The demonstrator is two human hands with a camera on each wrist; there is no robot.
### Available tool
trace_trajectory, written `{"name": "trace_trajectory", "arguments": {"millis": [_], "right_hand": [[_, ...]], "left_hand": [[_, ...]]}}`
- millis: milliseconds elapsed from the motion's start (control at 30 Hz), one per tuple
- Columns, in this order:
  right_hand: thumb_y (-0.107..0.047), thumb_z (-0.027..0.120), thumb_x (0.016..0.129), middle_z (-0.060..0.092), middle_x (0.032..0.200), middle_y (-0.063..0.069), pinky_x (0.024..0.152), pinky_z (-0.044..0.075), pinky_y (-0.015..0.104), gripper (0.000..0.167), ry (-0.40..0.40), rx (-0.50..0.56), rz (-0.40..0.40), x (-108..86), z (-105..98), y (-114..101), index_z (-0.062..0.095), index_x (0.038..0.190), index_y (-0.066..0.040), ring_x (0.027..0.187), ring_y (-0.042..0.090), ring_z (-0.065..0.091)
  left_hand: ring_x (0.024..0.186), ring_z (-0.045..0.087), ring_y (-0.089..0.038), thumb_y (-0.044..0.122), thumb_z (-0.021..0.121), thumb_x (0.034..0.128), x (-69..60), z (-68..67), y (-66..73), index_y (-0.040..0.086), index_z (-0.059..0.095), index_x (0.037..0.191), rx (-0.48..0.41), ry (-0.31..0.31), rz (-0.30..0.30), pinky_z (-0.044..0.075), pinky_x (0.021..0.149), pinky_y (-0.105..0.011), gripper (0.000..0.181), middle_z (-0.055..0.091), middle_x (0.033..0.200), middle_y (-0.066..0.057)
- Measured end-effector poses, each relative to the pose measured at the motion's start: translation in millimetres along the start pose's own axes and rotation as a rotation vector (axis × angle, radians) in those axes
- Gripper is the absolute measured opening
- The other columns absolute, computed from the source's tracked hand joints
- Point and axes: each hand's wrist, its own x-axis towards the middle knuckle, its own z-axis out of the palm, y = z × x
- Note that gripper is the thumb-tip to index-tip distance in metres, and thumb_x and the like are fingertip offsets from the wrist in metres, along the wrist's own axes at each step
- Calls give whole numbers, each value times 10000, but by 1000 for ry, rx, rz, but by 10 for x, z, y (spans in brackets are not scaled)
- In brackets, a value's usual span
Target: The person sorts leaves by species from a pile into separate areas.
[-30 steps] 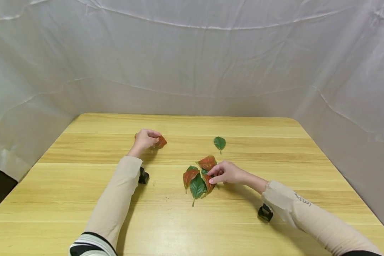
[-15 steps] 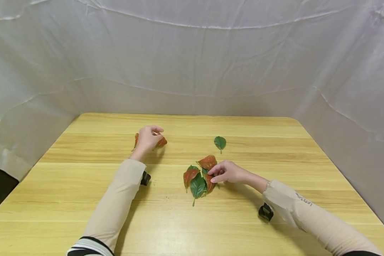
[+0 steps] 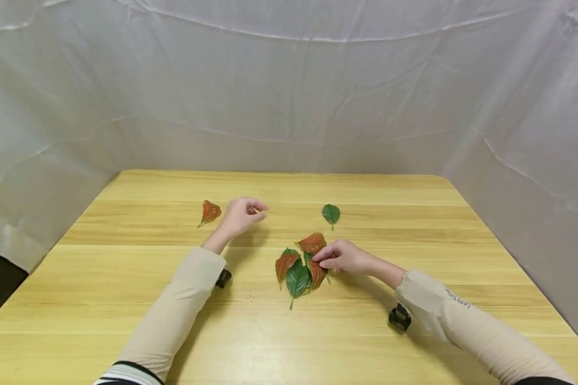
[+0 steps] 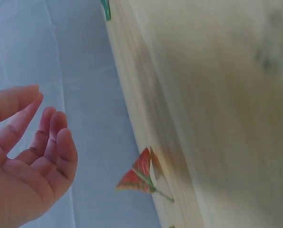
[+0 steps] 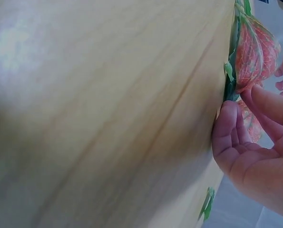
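My right hand (image 3: pixel 344 256) pinches the upper edge of a red leaf (image 3: pixel 316 275) at the right of a leaf cluster. That leaf hangs by the fingertips in the right wrist view. In the cluster a green leaf (image 3: pixel 296 280) lies between it and another red leaf (image 3: pixel 286 265), with a third red leaf (image 3: pixel 312 243) on the far side. My left hand (image 3: pixel 243 216) hovers over the far left of the table, fingers loosely bent, holding nothing. A red leaf (image 4: pixel 139 175) stands beyond it in the left wrist view, hidden behind the hand in the head view.
One red leaf (image 3: pixel 210 212) lies at the far left of the wooden table (image 3: pixel 390 353). A single green leaf (image 3: pixel 331 214) lies behind the cluster. Pale sheeting (image 3: pixel 289 107) rises behind the table's far edge and along both sides.
My left hand has drawn away from the far-left red leaves and shifted right, uncovering the leftmost one. My right hand stays nearly still, and its red leaf has tilted slightly.
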Motion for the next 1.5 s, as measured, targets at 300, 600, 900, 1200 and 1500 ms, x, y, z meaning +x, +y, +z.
{"name": "trace_trajectory", "arguments": {"millis": [300, 600, 900, 1200, 1500], "right_hand": [[-10, 530, 878, 564, 680, 66, 450, 364, 225, 211, 21, -14, 22, 20, -7, -3, 623, 1049, 71, 494, 124, 429], [-23, 514, 885, 543, 624, 83, 457, 378, 250, 213, 20, -8, 20, 26, -6, -18, 624, 1038, 77, 490, 128, 434], [17, 518, 868, 528, 586, 83, 437, 377, 256, 243, 40, 10, 20, 47, -4, -9, 595, 1083, 100, 475, 132, 428], [26, 536, 857, 532, 564, 92, 424, 376, 238, 315, 41, -11, 30, 81, 2, -17, 556, 1168, 68, 464, 136, 458], [-29, 625, 819, 585, 594, 74, 411, 386, 248, 360, 57, -110, -9, 131, -21, 2, 558, 1157, 77, 438, 133, 464]], "left_hand": [[859, 563, -205, 103, 622, 840, -75, 156, 37, -30, 626, 1076, 7, -417, 194, 455, 745, -301, 271, 610, 1070, -146], [781, 609, -156, 24, 641, 804, -124, 209, 82, -46, 659, 996, -72, -608, 234, 475, 710, -242, 205, 641, 998, -141], [685, 591, -66, 1, 664, 776, -145, 254, 98, -67, 629, 1050, -107, -749, 192, 477, 614, -249, 284, 619, 1052, -154], [643, 541, -36, -6, 701, 736, -141, 282, 121, -46, 644, 1037, -14, -772, 181, 452, 594, -197, 309, 608, 1084, -141], [521, 408, -14, -20, 697, 734, -141, 282, 135, -54, 639, 1041, -10, -795, 198, 354, 496, -165, 314, 624, 1042, -131]]}}
